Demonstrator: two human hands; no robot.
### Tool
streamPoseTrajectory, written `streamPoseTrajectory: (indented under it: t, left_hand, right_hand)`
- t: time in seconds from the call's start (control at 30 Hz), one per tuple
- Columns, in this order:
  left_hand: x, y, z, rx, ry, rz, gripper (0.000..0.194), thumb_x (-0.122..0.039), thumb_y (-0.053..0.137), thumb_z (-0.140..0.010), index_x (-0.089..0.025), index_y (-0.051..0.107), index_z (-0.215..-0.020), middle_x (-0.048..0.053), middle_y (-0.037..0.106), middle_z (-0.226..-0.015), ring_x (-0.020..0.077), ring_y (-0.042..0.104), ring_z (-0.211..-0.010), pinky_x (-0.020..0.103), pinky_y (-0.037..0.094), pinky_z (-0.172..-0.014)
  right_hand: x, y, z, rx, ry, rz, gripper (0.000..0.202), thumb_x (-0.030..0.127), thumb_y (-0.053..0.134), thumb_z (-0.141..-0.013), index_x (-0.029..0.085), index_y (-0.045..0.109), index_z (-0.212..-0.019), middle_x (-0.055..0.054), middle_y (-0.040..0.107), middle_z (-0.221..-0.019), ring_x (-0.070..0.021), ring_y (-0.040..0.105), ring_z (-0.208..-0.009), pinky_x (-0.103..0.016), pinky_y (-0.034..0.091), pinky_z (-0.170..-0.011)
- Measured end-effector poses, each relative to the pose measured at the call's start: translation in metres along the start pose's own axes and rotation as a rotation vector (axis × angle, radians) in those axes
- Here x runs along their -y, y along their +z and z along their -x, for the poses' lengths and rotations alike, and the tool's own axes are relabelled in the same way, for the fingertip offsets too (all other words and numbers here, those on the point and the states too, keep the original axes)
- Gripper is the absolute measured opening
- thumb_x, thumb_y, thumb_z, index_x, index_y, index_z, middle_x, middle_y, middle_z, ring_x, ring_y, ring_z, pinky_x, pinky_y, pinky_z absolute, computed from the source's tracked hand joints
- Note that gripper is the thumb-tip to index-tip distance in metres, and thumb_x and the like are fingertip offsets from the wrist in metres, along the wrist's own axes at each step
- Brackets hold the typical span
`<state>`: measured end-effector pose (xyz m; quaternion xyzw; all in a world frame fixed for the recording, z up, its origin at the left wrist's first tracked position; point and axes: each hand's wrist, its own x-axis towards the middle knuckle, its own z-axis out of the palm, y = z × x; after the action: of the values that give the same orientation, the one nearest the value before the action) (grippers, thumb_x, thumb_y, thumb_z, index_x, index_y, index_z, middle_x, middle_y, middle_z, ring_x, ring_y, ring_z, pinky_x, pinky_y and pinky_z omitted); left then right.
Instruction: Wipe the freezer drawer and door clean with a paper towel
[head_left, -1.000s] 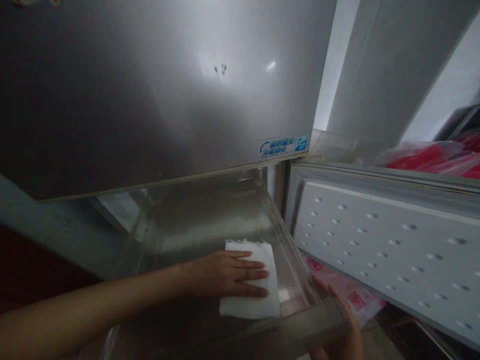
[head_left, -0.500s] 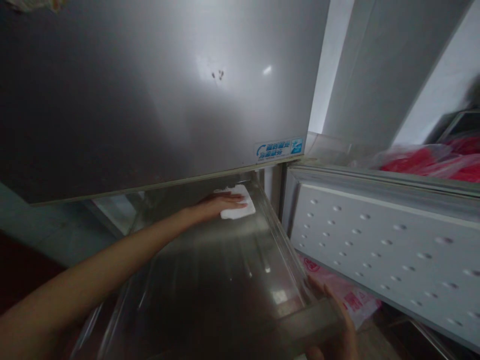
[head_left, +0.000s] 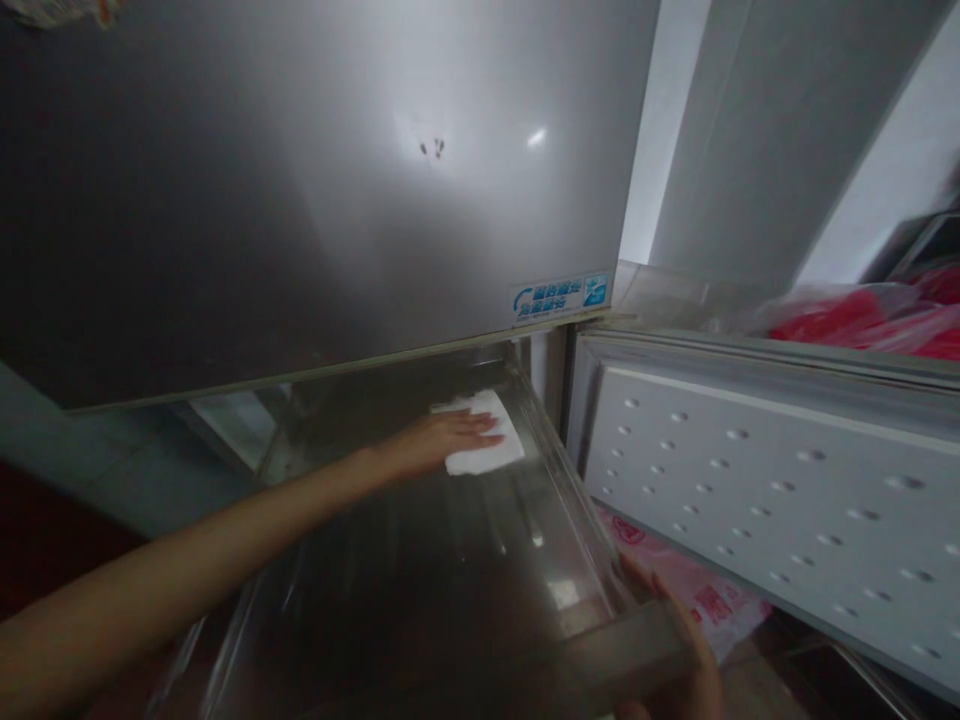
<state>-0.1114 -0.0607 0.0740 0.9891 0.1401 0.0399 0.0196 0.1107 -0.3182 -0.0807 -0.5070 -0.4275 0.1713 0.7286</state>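
A see-through plastic drawer is pulled out beneath an upper grey fridge door. Inside it, my left hand holds a folded white cloth against the flat base, its fingers lying over the top; the thumb is hidden. At the lower right, my right hand is closed round the front corner of the drawer, some of its fingers out of sight behind the rim.
The closed grey fridge door with a blue sticker fills the top. To the right, the lower door stands open, showing its dimpled white lining. Below it lies a pink printed plastic bag; red bags lie behind.
My left hand has drawn the white cloth a little nearer and slightly to the right across the drawer base. My right hand has stayed on the corner.
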Motion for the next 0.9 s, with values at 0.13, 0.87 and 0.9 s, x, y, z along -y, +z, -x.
streamPoseTrajectory:
  t: [0.13,0.87,0.9]
  left_hand:
    - [-0.053,0.007,0.019,0.037,0.174,-0.049,0.043,-0.013,0.035,-0.100,-0.023,0.048,-0.141,0.008,0.044,-0.150,0.0178,0.038,-0.141,0.038,0.029,-0.119]
    - [0.025,-0.008,-0.011,0.025,-0.038,-0.031,0.046,-0.013,0.036,-0.100,-0.029,0.047,-0.141,0.001,0.040,-0.152,0.0135,0.034,-0.143,0.035,0.026,-0.120]
    - [0.031,-0.011,-0.015,0.017,-0.098,-0.012,0.046,-0.012,0.036,-0.099,-0.029,0.049,-0.140,0.001,0.041,-0.152,0.0145,0.035,-0.142,0.035,0.027,-0.119]
  right_hand:
    - [0.008,0.003,-0.006,0.067,-0.038,-0.030,0.070,0.053,0.076,-0.071,0.020,0.053,-0.128,-0.015,0.062,-0.124,-0.0343,0.059,-0.117,-0.051,0.053,-0.092]
    - [0.000,-0.002,-0.004,0.051,-0.058,-0.008,0.069,0.052,0.075,-0.072,0.031,0.052,-0.134,-0.008,0.062,-0.126,-0.0333,0.061,-0.114,-0.048,0.056,-0.088]
    - [0.000,-0.002,-0.005,0.045,-0.055,-0.005,0.070,0.053,0.075,-0.072,0.030,0.052,-0.134,-0.008,0.062,-0.127,-0.0333,0.060,-0.115,-0.048,0.056,-0.088]
